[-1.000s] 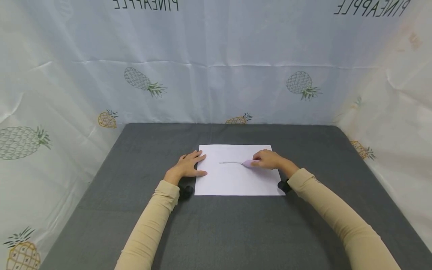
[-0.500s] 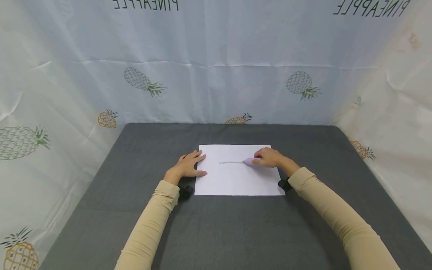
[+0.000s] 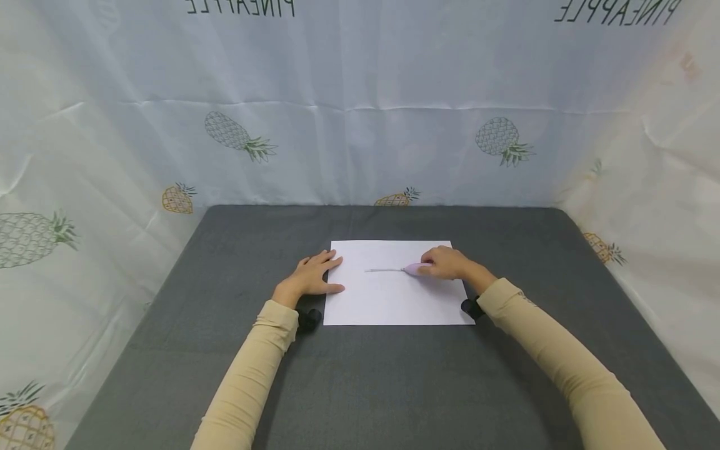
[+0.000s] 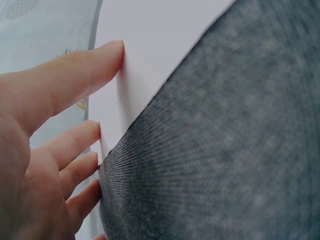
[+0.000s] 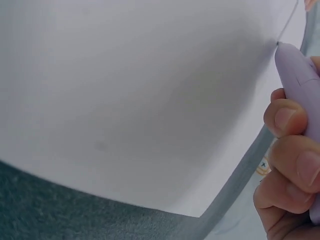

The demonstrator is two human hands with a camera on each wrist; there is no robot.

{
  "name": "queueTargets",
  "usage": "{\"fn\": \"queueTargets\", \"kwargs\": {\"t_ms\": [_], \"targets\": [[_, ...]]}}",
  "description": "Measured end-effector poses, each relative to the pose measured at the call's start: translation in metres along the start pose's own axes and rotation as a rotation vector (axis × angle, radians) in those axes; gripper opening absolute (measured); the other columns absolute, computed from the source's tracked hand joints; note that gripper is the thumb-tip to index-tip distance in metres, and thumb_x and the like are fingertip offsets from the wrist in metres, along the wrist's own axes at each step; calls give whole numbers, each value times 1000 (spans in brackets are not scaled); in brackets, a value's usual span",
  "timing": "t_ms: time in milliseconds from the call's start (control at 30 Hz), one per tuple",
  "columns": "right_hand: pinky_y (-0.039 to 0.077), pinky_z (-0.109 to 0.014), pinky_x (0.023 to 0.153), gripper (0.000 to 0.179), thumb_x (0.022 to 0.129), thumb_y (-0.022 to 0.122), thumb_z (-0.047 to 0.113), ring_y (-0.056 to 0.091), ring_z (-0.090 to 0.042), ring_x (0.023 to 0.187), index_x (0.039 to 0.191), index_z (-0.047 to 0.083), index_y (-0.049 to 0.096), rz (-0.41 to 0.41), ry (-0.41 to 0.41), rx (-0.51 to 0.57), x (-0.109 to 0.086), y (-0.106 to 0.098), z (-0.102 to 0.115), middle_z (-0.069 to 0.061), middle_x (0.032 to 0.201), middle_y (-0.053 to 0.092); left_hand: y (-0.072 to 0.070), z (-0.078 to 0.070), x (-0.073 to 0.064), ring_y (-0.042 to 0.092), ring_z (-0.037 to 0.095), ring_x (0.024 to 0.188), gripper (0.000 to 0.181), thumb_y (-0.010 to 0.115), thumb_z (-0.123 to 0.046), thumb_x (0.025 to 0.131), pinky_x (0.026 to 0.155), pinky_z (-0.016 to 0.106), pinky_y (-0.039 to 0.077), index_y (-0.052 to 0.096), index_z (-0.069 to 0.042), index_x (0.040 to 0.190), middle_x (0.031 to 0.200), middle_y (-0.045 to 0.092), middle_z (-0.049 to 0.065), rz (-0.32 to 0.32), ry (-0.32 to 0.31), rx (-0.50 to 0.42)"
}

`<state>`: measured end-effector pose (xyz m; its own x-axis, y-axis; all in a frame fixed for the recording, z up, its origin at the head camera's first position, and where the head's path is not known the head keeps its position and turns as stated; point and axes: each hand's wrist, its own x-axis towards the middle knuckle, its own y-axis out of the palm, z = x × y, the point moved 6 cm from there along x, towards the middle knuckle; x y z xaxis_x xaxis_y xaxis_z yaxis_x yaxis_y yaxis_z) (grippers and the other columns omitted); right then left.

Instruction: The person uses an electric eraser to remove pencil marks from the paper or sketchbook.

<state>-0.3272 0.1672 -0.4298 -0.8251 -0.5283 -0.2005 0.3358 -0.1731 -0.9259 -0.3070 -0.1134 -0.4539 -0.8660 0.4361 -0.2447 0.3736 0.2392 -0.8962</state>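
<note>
Lilac tool (image 5: 300,75), gripped in right fingers (image 5: 283,119), tip (image 5: 278,45) protruding over paper (image 3: 388,300)

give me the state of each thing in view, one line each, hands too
White paper: lying flat, one thin line on it
Line: thin, runs leftward from the tool's tip
Lilac tool: tilted, gripped, tip at the line's end
Left hand: fingers spread over the paper's left edge
Right hand: fingers curled round the tool
Grey cloth: spread beneath the paper
Pineapple curtain: hanging, creased
</note>
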Motion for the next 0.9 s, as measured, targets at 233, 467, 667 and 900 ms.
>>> {"fn": "queueTargets", "kwargs": {"t_ms": [233, 467, 667, 900], "targets": [[39, -24, 57, 30, 94, 55, 31, 49, -12, 62, 92, 3, 67, 56, 4, 93, -5, 1, -5, -4, 72, 57, -1, 0, -1, 15, 35, 152, 78, 60, -47, 90, 121, 60, 11, 29, -13, 153, 163, 19, 13, 4, -6, -6], [37, -23, 46, 29, 98, 52, 25, 38, -8, 44, 109, 0, 61, 89, 48, 288, -11, 1, -13, -2, 60, 52, -2, 0, -2, 15, 34, 153, 77, 61, -46, 90, 121, 60, 11, 29, -13, 153, 163, 19, 12, 1, -3, -7], [36, -23, 46, 31, 97, 54, 30, 35, -8, 44, 114, 5, 60, 118, 50, 320, -11, 4, -13, 2, 57, 46, -3, -1, -2, 15, 35, 152, 78, 61, -46, 90, 121, 60, 12, 29, -12, 152, 163, 20, 13, 0, 0, -1], [36, -22, 47, 34, 96, 56, 29, 39, -8, 46, 116, 2, 63, 103, 31, 253, -7, 2, -8, 3, 54, 48, -3, -1, -2, 15, 35, 152, 78, 61, -47, 90, 121, 60, 12, 29, -13, 152, 163, 20, 13, -2, 0, 1]]}}
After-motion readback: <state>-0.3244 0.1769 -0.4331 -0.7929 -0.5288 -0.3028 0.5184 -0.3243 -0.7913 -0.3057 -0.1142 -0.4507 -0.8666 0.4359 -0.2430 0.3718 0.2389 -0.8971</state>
